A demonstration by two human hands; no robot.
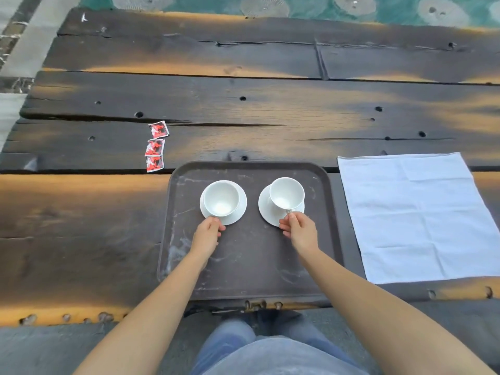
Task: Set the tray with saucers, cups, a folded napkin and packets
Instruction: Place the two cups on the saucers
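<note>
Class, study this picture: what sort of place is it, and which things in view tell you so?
Probably a café or terrace table, though that is a guess: a weathered plank table, a serving tray bearing white cups on saucers, and three red packets beside it.

I have both arms stretched forward and down, bare as far as I can see, coming in from the lower corners and converging toward the middle. My left forearm (162,293) angles up and to the right with a straight wrist. My left hand (208,231) lies back-up, fingers curled, thumb and forefinger pinching the near side of the left cup (221,198). My right forearm (351,288) angles up and to the left, the wrist slightly bent. My right hand (299,231) is also back-up, its fingers curled in, thumb and forefinger pinching the handle of the right cup (286,193), which it holds tilted. The two hands sit level with each other, well apart.
</note>
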